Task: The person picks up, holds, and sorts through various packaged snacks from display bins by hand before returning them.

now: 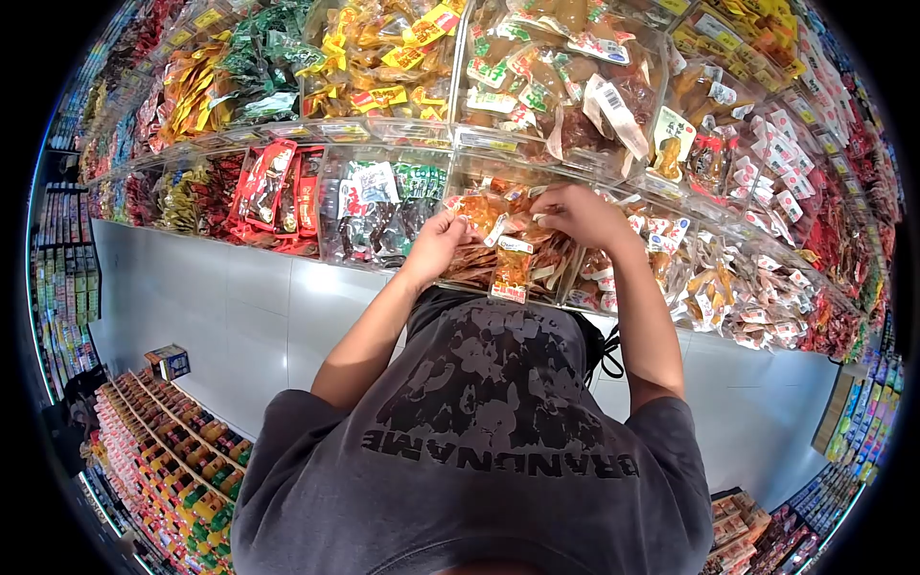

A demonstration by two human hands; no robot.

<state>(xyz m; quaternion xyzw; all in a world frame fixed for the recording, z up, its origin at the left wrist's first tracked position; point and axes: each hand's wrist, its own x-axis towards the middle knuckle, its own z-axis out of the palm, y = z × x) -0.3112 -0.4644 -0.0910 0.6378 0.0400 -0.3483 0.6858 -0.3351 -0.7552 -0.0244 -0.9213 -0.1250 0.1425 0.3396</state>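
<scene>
Nearest to us is the dark grey shirt (489,412), with both bare forearms reaching past it to a clear plastic bin (572,274) of small packets. At the bin's front edge, a front packet (513,266) with a white top label lies over the rim; neither hand appears to hold it.

Just beyond, our left hand (437,251) pinches the near side of an orange packet (475,209) between thumb and fingers. This packet is in the left part of the bin, above the pile. Our right hand (585,217) is bent over the bin's right side, fingertips down among the packets; we cannot tell whether it grasps one.

To work well here, we would judge it best to keep the left pinch light and on the wrapper's edge, leave its label uncovered, and let the right fingertips separate one packet at a time. We should mind the front packet, which could slip off the rim.

Farther left lie dark packets (369,216) and red packets (276,187); behind, the upper row holds larger brown packets (613,110).
</scene>
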